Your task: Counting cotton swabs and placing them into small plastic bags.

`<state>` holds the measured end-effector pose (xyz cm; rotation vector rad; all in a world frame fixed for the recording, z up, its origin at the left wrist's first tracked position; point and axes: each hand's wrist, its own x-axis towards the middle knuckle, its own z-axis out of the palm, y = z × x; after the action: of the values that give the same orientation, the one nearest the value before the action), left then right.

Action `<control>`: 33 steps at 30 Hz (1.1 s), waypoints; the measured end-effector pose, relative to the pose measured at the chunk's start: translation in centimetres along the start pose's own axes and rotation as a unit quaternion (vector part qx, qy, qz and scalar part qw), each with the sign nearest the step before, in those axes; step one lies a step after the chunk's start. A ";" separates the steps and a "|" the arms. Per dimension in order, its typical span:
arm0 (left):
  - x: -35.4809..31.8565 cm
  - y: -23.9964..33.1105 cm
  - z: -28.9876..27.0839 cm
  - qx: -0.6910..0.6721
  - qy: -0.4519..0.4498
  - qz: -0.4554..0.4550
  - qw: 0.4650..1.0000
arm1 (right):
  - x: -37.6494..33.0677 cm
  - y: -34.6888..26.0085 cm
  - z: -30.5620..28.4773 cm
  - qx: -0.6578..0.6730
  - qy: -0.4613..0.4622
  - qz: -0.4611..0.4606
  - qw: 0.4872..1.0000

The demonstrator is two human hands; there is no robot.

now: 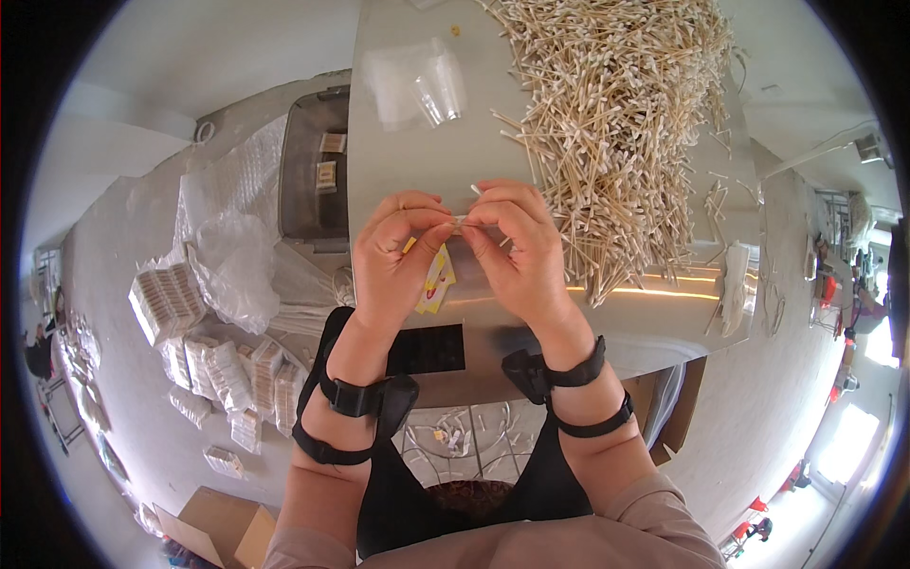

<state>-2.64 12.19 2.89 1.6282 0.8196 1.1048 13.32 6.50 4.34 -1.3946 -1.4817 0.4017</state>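
Note:
Over the metal table (398, 161), my left hand (396, 251) and my right hand (519, 247) meet fingertip to fingertip. Both pinch a small pale thing (459, 225); the fingers mostly cover it and I cannot make out what it is. White cotton swab tips show at my right hand's fingers, one (476, 190) above the index finger. Beneath my left hand lie yellow-and-white printed cards (436, 284), partly hidden. A large heap of wooden-stick cotton swabs (616, 123) spreads beside my right hand.
Clear plastic bags (412, 85) lie at the table's far left. Left of the table, a grey bin (313, 204) holds small swab packs. Packed swab bundles (223, 370) and clear plastic wrap (232, 270) cover the floor there. Open cardboard boxes (223, 526) stand low left and right.

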 end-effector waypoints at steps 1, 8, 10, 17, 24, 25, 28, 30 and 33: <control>0.0 0.0 -0.2 0.002 0.001 -0.001 1.000 | 0.0 0.0 0.0 0.005 0.004 0.000 1.000; 0.3 0.1 -0.9 -0.035 0.010 -0.030 0.999 | 0.2 0.2 -1.4 0.017 0.006 0.041 0.999; 0.4 -0.3 -1.2 -0.014 0.015 -0.010 1.000 | 0.3 0.1 -1.6 0.037 0.008 0.074 0.997; -0.2 -0.8 0.2 -0.192 0.005 -0.091 0.977 | -0.3 0.7 -0.5 0.090 0.018 0.108 0.990; -0.8 -0.9 0.3 -0.251 -0.032 -0.153 0.955 | -0.7 -0.1 0.1 0.170 0.003 0.202 0.964; -0.9 -1.0 0.4 -0.250 -0.033 -0.154 0.955 | -0.6 -0.3 0.3 0.149 -0.012 0.199 0.969; -1.1 -1.2 0.6 -0.239 -0.023 -0.136 0.961 | -0.6 -0.4 0.5 0.128 -0.020 0.179 0.975; -1.1 -1.1 1.0 -0.283 -0.003 -0.146 0.948 | -0.8 -0.2 0.7 0.155 -0.015 0.193 0.969; -1.3 -1.3 1.5 -0.281 0.008 -0.150 0.948 | -1.5 0.4 1.4 0.236 0.014 0.226 0.945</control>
<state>-1.77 10.89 1.12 0.9838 0.6563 1.0133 12.08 5.84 2.73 -1.3236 -0.9400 0.9541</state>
